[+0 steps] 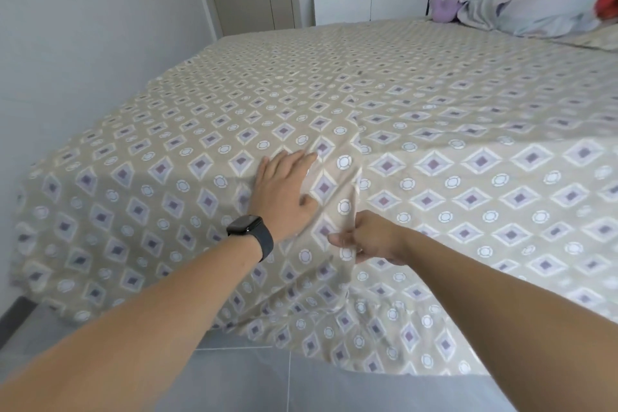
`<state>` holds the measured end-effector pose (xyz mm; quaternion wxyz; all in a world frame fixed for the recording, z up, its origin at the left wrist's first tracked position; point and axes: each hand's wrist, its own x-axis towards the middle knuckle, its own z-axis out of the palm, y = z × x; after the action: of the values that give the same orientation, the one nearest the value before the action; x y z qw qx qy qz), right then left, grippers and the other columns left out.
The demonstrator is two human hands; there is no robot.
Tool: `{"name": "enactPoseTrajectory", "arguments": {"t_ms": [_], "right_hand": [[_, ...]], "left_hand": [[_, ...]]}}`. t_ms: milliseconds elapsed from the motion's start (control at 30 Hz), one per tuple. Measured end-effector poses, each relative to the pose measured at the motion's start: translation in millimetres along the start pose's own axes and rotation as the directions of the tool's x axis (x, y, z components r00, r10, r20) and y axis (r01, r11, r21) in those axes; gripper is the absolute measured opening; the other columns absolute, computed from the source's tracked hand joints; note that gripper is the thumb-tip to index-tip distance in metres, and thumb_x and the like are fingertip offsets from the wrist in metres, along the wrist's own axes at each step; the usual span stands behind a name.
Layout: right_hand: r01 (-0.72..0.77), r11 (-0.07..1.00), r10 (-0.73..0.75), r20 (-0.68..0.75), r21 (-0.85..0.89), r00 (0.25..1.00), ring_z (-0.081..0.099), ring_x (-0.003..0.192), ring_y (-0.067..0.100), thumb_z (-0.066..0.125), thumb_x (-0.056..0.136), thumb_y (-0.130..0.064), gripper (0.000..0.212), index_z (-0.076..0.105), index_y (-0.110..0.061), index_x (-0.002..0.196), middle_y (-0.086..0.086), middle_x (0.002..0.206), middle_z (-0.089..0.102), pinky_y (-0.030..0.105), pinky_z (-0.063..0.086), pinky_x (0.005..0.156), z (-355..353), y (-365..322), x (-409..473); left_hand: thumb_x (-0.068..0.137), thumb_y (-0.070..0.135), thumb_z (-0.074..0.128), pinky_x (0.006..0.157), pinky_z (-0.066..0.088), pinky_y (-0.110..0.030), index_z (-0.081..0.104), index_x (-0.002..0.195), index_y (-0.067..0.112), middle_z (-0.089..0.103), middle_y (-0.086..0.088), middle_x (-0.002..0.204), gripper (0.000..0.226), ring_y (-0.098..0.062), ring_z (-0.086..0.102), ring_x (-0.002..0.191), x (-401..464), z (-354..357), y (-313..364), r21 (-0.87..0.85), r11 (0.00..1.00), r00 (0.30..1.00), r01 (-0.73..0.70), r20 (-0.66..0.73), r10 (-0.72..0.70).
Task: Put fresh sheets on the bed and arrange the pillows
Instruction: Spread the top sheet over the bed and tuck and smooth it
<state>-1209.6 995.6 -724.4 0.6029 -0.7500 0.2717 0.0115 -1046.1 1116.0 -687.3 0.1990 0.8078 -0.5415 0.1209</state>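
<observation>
Left hand (284,191) presses flat on the sheet (434,104) while the right hand (364,239) pinches a fold, probably mid-smoothing; next, pull the crease out.

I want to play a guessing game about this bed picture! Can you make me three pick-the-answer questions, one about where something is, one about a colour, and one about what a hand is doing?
1. Where is the pile of bedding?
A. far right end of the bed
B. on the floor
C. under the left hand

2. What colour is the watch strap?
A. white
B. black
C. red

3. What is the right hand doing?
A. lying flat
B. holding a pillow
C. pinching a fold of sheet

Answers:
1 A: the pile of bedding lies at the bed's far right end.
2 B: the watch on the left wrist is black.
3 C: the right hand pinches a raised fold of the sheet, while the left hand presses flat.
</observation>
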Motion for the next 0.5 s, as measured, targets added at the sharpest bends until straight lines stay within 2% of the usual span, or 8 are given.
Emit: {"name": "enactPoseTrajectory", "arguments": {"t_ms": [67, 133, 167, 200, 300, 367, 433, 500], "right_hand": [[-0.038, 0.998, 0.03, 0.17, 0.044, 0.985, 0.073, 0.097, 0.023, 0.069, 0.095, -0.025, 0.017, 0.071, -0.01, 0.102, 0.007, 0.102, 0.077, 0.031, 0.057, 0.083, -13.1, -7.3, -16.2], [-0.057, 0.995, 0.033, 0.279, 0.078, 0.96, 0.068, 0.1, 0.022, 0.074, 0.089, -0.03, 0.026, 0.073, -0.014, 0.11, 0.005, 0.108, 0.074, 0.031, 0.054, 0.089, -24.1, -12.1, -25.8], [-0.058, 0.996, 0.037, 0.301, 0.064, 0.953, 0.065, 0.098, 0.02, 0.077, 0.087, -0.03, 0.024, 0.075, -0.018, 0.108, 0.0, 0.104, 0.073, 0.031, 0.053, 0.09, -26.2, -14.6, -28.7], [-0.051, 0.998, 0.041, 0.31, 0.023, 0.95, 0.062, 0.097, 0.017, 0.079, 0.086, -0.027, 0.019, 0.076, -0.022, 0.105, -0.005, 0.097, 0.072, 0.03, 0.053, 0.092, -25.1, -17.6, -31.3], [-0.034, 0.992, 0.07, 0.319, -0.118, 0.945, 0.066, 0.107, 0.012, 0.078, 0.086, -0.021, 0.021, 0.075, -0.021, 0.107, -0.01, 0.097, 0.074, 0.031, 0.049, 0.104, -17.2, -21.0, -30.3], [-0.038, 0.986, 0.092, 0.348, -0.159, 0.933, 0.067, 0.11, 0.013, 0.082, 0.081, -0.021, 0.02, 0.074, -0.025, 0.099, -0.009, 0.099, 0.075, 0.035, 0.046, 0.108, -12.2, -21.8, -28.0], [-0.031, 0.984, 0.092, 0.355, -0.174, 0.93, 0.066, 0.112, 0.013, 0.082, 0.075, -0.023, 0.019, 0.07, -0.032, 0.086, -0.011, 0.097, 0.073, 0.036, 0.043, 0.11, -10.2, -19.5, -26.5], [-0.012, 0.982, 0.076, 0.338, -0.189, 0.938, 0.063, 0.117, 0.009, 0.082, 0.08, -0.028, 0.018, 0.071, -0.035, 0.093, -0.012, 0.107, 0.072, 0.034, 0.042, 0.107, -9.9, -15.0, -26.0]], "left_hand": [[0.081, 0.027, 0.051, 0.117, 0.029, -0.046, 0.046, 0.143, 0.027, 0.045, 0.004, 0.143, 0.062, -0.023, 0.037, 0.135, -7.7, 2.1, 9.0, -0.082, 0.995, 0.994, -0.061, -0.1, 0.052], [0.086, 0.034, 0.051, 0.097, 0.046, -0.043, 0.057, 0.124, 0.028, 0.057, 0.008, 0.117, 0.039, -0.019, 0.05, 0.111, -15.8, 4.0, 23.8, -0.118, 0.985, 0.981, -0.124, -0.165, 0.104], [0.088, 0.043, 0.051, 0.085, 0.049, -0.041, 0.059, 0.11, 0.03, 0.059, 0.011, 0.101, 0.026, -0.015, 0.054, 0.097, -19.6, 2.4, 35.3, -0.126, 0.986, 0.984, -0.113, -0.149, 0.094], [0.089, 0.054, 0.049, 0.075, 0.05, -0.04, 0.057, 0.096, 0.032, 0.059, 0.013, 0.088, 0.024, -0.012, 0.056, 0.084, -21.2, 0.4, 46.9, -0.143, 0.988, 0.996, -0.06, -0.08, 0.049], [0.082, 0.077, 0.044, 0.06, 0.048, -0.032, 0.049, 0.074, 0.024, 0.059, 0.008, 0.067, 0.054, -0.014, 0.059, 0.064, -13.8, -1.2, 67.7, -0.125, 0.966, 0.956, 0.228, 0.216, -0.198], [0.081, 0.069, 0.05, 0.059, 0.046, -0.031, 0.051, 0.067, 0.019, 0.061, 0.003, 0.065, 0.052, -0.021, 0.062, 0.064, -3.6, 1.3, 64.4, -0.065, 0.945, 0.903, 0.322, 0.323, -0.285], [0.086, 0.052, 0.055, 0.056, 0.042, -0.029, 0.052, 0.061, 0.016, 0.06, 0.0, 0.062, 0.044, -0.023, 0.062, 0.064, 1.8, 1.9, 57.5, -0.101, 0.927, 0.873, 0.362, 0.385, -0.3], [0.091, 0.039, 0.056, 0.053, 0.035, -0.03, 0.045, 0.055, 0.014, 0.051, -0.001, 0.056, 0.045, -0.022, 0.053, 0.058, 1.1, 4.0, 51.2, -0.183, 0.923, 0.889, 0.338, 0.383, -0.25]]}}
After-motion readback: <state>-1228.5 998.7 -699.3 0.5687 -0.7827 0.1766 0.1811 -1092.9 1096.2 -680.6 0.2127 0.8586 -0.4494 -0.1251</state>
